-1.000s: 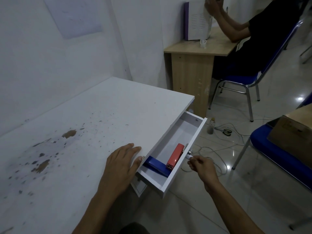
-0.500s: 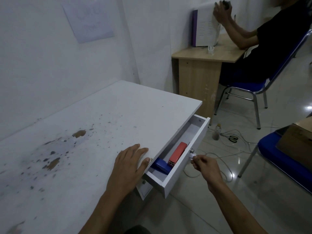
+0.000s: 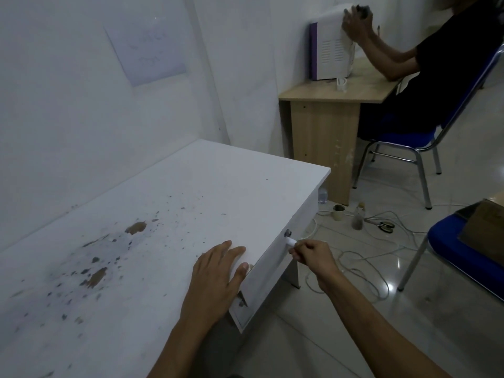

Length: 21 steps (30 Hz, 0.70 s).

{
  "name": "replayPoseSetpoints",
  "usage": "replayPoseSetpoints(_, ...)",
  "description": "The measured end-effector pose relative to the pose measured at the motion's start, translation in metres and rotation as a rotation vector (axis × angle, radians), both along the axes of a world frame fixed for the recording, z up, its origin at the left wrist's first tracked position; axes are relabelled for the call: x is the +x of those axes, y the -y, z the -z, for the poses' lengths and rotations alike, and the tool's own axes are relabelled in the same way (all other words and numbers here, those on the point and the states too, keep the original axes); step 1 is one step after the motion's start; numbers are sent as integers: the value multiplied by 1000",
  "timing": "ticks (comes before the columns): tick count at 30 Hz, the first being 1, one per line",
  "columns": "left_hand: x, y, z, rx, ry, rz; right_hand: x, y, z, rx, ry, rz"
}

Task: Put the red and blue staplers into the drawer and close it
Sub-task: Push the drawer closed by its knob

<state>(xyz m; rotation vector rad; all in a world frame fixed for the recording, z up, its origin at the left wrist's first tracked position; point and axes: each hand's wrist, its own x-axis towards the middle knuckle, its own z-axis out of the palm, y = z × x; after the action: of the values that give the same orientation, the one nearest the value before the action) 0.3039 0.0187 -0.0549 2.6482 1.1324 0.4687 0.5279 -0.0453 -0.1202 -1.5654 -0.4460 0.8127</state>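
The white drawer point(image 3: 268, 266) sits pushed in under the edge of the white table point(image 3: 169, 214), its front flush with the table edge. The red and blue staplers are hidden inside it. My right hand point(image 3: 311, 253) pinches the drawer's small white knob point(image 3: 291, 242) with its fingertips. My left hand point(image 3: 216, 276) lies flat on the tabletop at the edge above the drawer, fingers spread and the thumb hooked over the edge.
The tabletop has brown chipped patches point(image 3: 95, 276) on its left. A wooden desk point(image 3: 327, 126) stands behind, with a seated person point(image 3: 425, 85) on a blue chair. Cables point(image 3: 362, 268), scissors point(image 3: 381, 227) and bottles lie on the floor. Another blue chair point(image 3: 463, 255) stands right.
The drawer has slid from open to pushed in, hiding both staplers. My right hand moved inward with the knob; my left hand stayed on the table edge.
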Motion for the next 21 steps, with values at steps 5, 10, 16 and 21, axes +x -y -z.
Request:
replayPoseSetpoints(5,-1,0,-3,17,-23,-10,-3,-7,-1,111,-210,-61)
replayPoseSetpoints(10,0,3,-7,37,-16,1,-3,-6,8,226,-402,-82)
replayPoseSetpoints(16,5,3,-3,57,-32,2,-1,-3,17,330,-511,-149)
replayPoseSetpoints(21,7,5,-7,47,-33,-6,2,-15,17,315,-463,-236)
